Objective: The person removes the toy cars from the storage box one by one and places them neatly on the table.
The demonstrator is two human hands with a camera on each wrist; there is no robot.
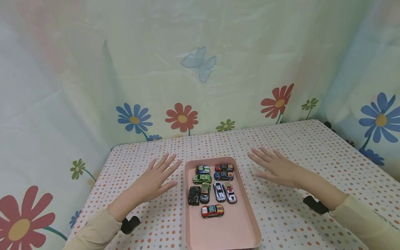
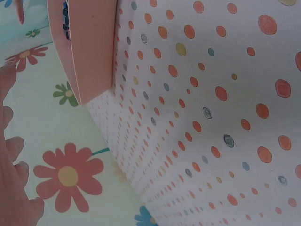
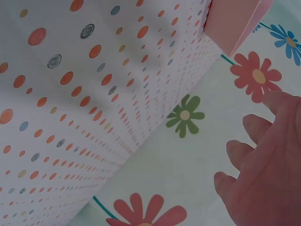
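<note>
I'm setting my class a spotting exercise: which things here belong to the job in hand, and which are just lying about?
Likely part of the job:
toy cars
pink tray holding them
left hand
right hand

Likely just surroundings:
spotted tablecloth
flowered curtain
black wrist pieces
dark things by the right table edge, unclear

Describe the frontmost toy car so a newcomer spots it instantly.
On the dotted white tablecloth, find the pink rectangular tray. Nearest the tray's bare near end sits a red-and-yellow toy car, the only car alone in its row.

The left hand (image 2: 14,193), right hand (image 3: 273,169) and tray (image 2: 96,42) are cut off in the wrist views; car markings (image 1: 212,210) are illegible.
</note>
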